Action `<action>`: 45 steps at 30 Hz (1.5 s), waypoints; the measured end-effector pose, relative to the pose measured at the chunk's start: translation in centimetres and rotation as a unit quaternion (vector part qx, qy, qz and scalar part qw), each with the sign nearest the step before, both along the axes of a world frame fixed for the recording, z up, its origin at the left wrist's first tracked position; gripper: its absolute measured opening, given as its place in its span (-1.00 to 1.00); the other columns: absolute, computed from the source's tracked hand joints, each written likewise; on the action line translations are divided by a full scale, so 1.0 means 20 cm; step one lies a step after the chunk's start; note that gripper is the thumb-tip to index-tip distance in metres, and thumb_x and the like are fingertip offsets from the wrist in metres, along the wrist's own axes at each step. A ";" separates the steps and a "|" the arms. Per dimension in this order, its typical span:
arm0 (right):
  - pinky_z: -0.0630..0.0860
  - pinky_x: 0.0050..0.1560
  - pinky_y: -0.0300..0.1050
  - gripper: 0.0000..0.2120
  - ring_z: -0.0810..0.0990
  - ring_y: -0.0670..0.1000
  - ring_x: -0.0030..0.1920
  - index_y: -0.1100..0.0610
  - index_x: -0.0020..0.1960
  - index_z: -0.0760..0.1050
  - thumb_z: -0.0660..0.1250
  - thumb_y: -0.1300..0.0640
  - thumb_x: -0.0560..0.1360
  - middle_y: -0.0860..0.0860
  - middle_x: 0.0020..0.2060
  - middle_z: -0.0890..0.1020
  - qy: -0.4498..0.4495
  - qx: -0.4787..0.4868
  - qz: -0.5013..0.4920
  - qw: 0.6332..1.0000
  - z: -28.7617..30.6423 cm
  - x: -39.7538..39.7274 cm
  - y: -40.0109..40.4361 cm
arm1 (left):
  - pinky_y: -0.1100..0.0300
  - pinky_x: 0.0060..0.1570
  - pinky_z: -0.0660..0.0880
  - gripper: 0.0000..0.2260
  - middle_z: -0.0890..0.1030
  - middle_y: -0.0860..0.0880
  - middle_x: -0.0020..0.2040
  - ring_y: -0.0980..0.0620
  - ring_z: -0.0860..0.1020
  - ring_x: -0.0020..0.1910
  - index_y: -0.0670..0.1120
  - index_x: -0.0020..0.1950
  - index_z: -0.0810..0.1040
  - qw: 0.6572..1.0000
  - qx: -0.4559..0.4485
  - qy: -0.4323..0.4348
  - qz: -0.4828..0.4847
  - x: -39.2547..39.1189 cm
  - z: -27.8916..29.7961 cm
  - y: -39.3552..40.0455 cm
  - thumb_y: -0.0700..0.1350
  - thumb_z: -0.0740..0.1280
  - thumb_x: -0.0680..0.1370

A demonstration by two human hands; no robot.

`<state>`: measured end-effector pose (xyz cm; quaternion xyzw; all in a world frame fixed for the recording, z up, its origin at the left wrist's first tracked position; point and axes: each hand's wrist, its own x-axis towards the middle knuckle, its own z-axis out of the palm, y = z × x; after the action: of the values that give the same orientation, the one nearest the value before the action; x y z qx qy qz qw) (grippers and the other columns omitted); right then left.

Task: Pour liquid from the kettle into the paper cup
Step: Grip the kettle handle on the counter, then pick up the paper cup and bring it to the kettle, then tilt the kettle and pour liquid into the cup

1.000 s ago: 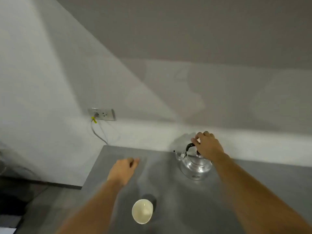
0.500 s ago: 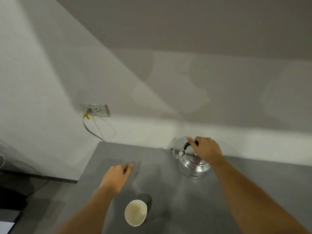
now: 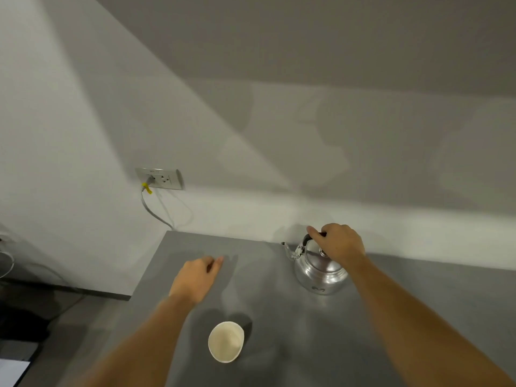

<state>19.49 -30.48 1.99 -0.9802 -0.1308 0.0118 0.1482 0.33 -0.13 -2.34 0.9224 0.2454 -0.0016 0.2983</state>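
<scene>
A shiny metal kettle (image 3: 321,272) stands on the grey table (image 3: 279,308) near its far edge, spout pointing left. My right hand (image 3: 339,243) is wrapped around the kettle's black handle on top. A white paper cup (image 3: 225,342) stands upright nearer to me, left of the kettle, and looks empty inside. My left hand (image 3: 195,277) hovers low over the table beyond the cup, fingers loosely extended, holding nothing.
A wall socket (image 3: 160,178) with a grey cable and yellow tag sits on the white wall behind the table's left corner. The table's left edge drops to a dark floor. The wall runs close behind the kettle.
My right hand has settled from above the lid onto the kettle's handle and curled around it. The left hand stays about where it was; the view has shifted a little.
</scene>
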 end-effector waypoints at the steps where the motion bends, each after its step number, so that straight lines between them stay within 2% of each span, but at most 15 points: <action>1: 0.43 -0.40 -0.13 -0.41 0.55 -0.01 -0.41 0.04 -0.44 0.45 0.12 -0.39 0.50 -0.02 -0.52 0.58 -0.004 -0.002 0.000 1.000 0.01 -0.02 0.01 | -0.04 0.00 0.60 -0.50 0.71 -0.11 -0.22 -0.14 0.66 -0.16 -0.15 -0.16 0.57 1.000 -0.007 0.002 -0.003 -0.01 0.00 0.00 0.24 0.14 0.65; 7: 0.28 -0.47 -0.20 -0.37 0.49 -0.11 -0.51 0.06 -0.49 0.47 0.10 -0.43 0.45 -0.10 -0.67 0.51 -0.056 0.019 0.008 0.998 0.15 -0.17 0.03 | 0.06 0.04 0.55 -0.71 0.72 -0.04 -0.10 -0.07 0.66 -0.07 -0.01 -0.03 0.60 0.997 -0.052 0.049 -0.024 -0.20 -0.06 0.02 0.15 0.22 0.66; 14: 0.34 -0.44 -0.17 -0.36 0.48 -0.06 -0.48 0.04 -0.52 0.45 0.12 -0.45 0.43 -0.08 -0.65 0.49 -0.097 0.029 0.051 0.994 0.30 -0.45 0.09 | 0.17 -0.09 0.43 -0.79 0.70 0.02 -0.16 -0.04 0.65 -0.10 0.01 -0.08 0.57 0.990 -0.120 0.064 0.035 -0.48 -0.22 0.00 0.06 0.27 0.67; 17: 0.29 -0.47 -0.18 -0.35 0.47 -0.07 -0.51 0.06 -0.52 0.44 0.12 -0.46 0.43 -0.08 -0.66 0.47 -0.107 0.022 0.078 0.991 0.35 -0.56 0.13 | 0.14 -0.02 0.48 -0.82 0.71 -0.01 -0.11 -0.06 0.65 -0.04 -0.01 -0.01 0.60 0.989 -0.129 0.065 0.042 -0.57 -0.28 -0.04 0.05 0.28 0.66; 22: 0.24 -0.48 -0.20 -0.36 0.45 -0.08 -0.52 0.04 -0.51 0.44 0.11 -0.46 0.43 -0.08 -0.65 0.47 -0.110 -0.012 0.123 0.986 0.40 -0.72 0.19 | 0.07 0.18 0.53 -0.80 0.72 -0.10 0.05 -0.13 0.66 0.10 -0.06 0.21 0.61 0.983 -0.163 0.078 0.039 -0.68 -0.34 -0.10 -0.05 0.27 0.66; 25: 0.23 -0.48 -0.20 -0.40 0.45 -0.08 -0.51 0.01 -0.50 0.43 0.12 -0.46 0.40 -0.08 -0.62 0.47 -0.106 -0.028 0.143 0.984 0.43 -0.80 0.21 | 0.16 0.17 0.49 -0.74 0.70 -0.03 0.09 -0.07 0.65 0.14 -0.06 0.32 0.57 0.980 -0.181 0.074 0.020 -0.71 -0.36 -0.12 -0.11 0.32 0.63; 27: 0.27 -0.47 -0.18 -0.40 0.47 -0.05 -0.49 0.02 -0.48 0.46 0.12 -0.46 0.38 -0.07 -0.59 0.49 -0.096 -0.041 0.154 0.982 0.43 -0.84 0.23 | 0.14 0.17 0.51 -0.66 0.66 -0.03 0.08 -0.06 0.65 0.10 -0.07 0.37 0.52 0.978 -0.198 0.070 -0.001 -0.71 -0.37 -0.14 -0.17 0.36 0.59; 30: 0.25 -0.49 -0.18 -0.37 0.46 -0.05 -0.50 0.04 -0.48 0.47 0.13 -0.47 0.40 -0.06 -0.59 0.49 -0.100 -0.075 0.170 0.977 0.42 -0.90 0.26 | 0.00 0.12 0.57 -0.49 0.60 -0.24 0.15 -0.09 0.61 -0.08 -0.12 0.44 0.45 0.965 -0.250 0.068 -0.038 -0.71 -0.40 -0.16 -0.29 0.45 0.51; 32: 0.25 -0.50 -0.18 -0.37 0.43 -0.06 -0.51 0.06 -0.51 0.44 0.16 -0.46 0.40 -0.06 -0.60 0.46 -0.103 -0.088 0.180 0.974 0.41 -0.92 0.27 | -0.05 0.23 0.58 -0.34 0.57 -0.28 0.21 -0.17 0.64 0.04 -0.11 0.50 0.40 0.961 -0.265 0.064 -0.046 -0.70 -0.42 -0.18 -0.31 0.53 0.43; 35: 0.21 -0.52 -0.19 -0.36 0.39 -0.07 -0.54 0.06 -0.53 0.39 0.17 -0.47 0.39 -0.05 -0.62 0.42 -0.107 -0.105 0.195 0.969 0.39 -0.95 0.30 | -0.13 0.33 0.52 -0.18 0.56 -0.21 0.30 -0.19 0.60 0.25 -0.07 0.52 0.38 0.959 -0.276 0.055 -0.032 -0.69 -0.44 -0.21 -0.24 0.64 0.31; 40: 0.19 -0.52 -0.18 -0.36 0.43 -0.02 -0.49 0.08 -0.48 0.41 0.16 -0.49 0.37 -0.04 -0.56 0.47 -0.077 -0.132 0.209 0.966 0.33 -0.96 0.33 | -0.14 0.37 0.50 -0.11 0.58 -0.13 0.31 -0.13 0.59 0.30 0.02 0.46 0.43 0.945 -0.326 0.007 0.005 -0.66 -0.45 -0.26 -0.05 0.68 0.17; 45: 0.19 -0.51 -0.18 -0.36 0.47 0.03 -0.47 0.10 -0.51 0.36 0.23 -0.44 0.39 -0.02 -0.56 0.46 -0.068 -0.132 0.219 0.964 0.31 -0.98 0.37 | -0.12 0.37 0.49 -0.14 0.61 -0.07 0.27 -0.08 0.56 0.31 -0.01 0.41 0.46 0.942 -0.333 -0.026 0.012 -0.64 -0.46 -0.30 -0.01 0.67 0.15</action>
<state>-0.14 -23.18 8.22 -0.9369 -0.3497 -0.0054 0.0018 -12.39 -6.23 -11.57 0.7668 0.2340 -0.0555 0.5952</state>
